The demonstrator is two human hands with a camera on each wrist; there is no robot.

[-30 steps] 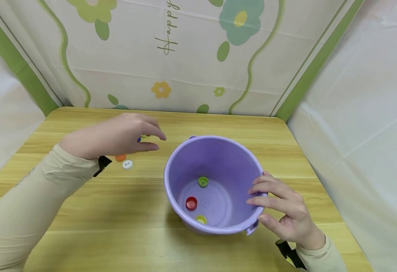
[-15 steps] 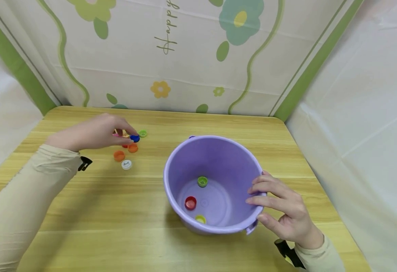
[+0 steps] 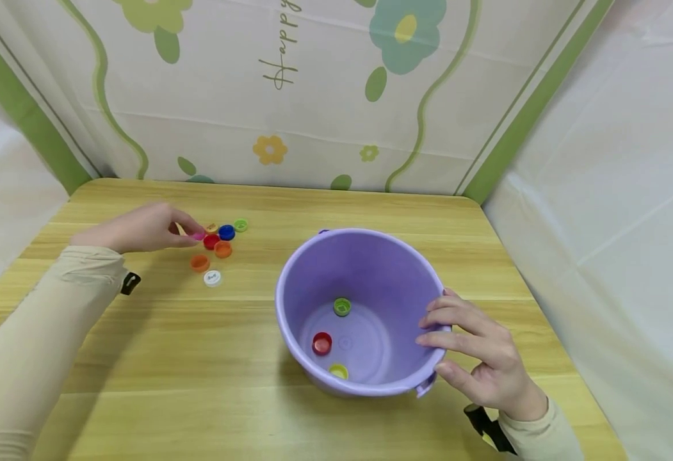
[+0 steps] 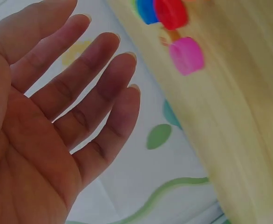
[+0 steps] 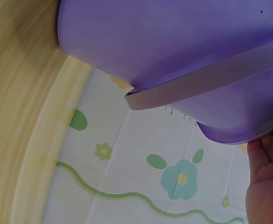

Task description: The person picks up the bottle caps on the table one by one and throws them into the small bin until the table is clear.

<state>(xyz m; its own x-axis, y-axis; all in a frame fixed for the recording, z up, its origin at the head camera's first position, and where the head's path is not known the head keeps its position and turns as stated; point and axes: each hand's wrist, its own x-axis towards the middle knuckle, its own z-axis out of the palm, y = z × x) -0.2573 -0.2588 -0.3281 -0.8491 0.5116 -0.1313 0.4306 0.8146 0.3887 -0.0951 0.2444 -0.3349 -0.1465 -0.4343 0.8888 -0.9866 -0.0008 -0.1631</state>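
My left hand (image 3: 140, 229) is at a cluster of plastic bottle caps on the left of the table, its thumb and index fingertips right by a pink cap (image 3: 198, 236). In the left wrist view the fingers (image 4: 101, 95) are spread and relaxed, with the pink cap apart from them. Beside it lie a red cap (image 3: 212, 241), a blue cap (image 3: 227, 232) and an orange cap (image 3: 223, 250). My right hand (image 3: 486, 362) grips the rim of a purple bucket (image 3: 385, 272), fingers inside and thumb outside. Inside the bucket are a green cap (image 3: 342, 307), a red cap (image 3: 321, 344) and a yellow cap (image 3: 339, 371).
Nearer than the cluster lie another orange cap (image 3: 200, 262) and a white cap (image 3: 212, 278). A light green cap (image 3: 241, 225) and a yellow-orange cap (image 3: 212, 228) are at its far side. A flowered cloth (image 3: 313, 109) hangs behind the wooden table (image 3: 198, 358).
My left hand has moved left and down, past the blue cap to the pink one, uncovering the cluster. The right hand stays on the bucket's rim.
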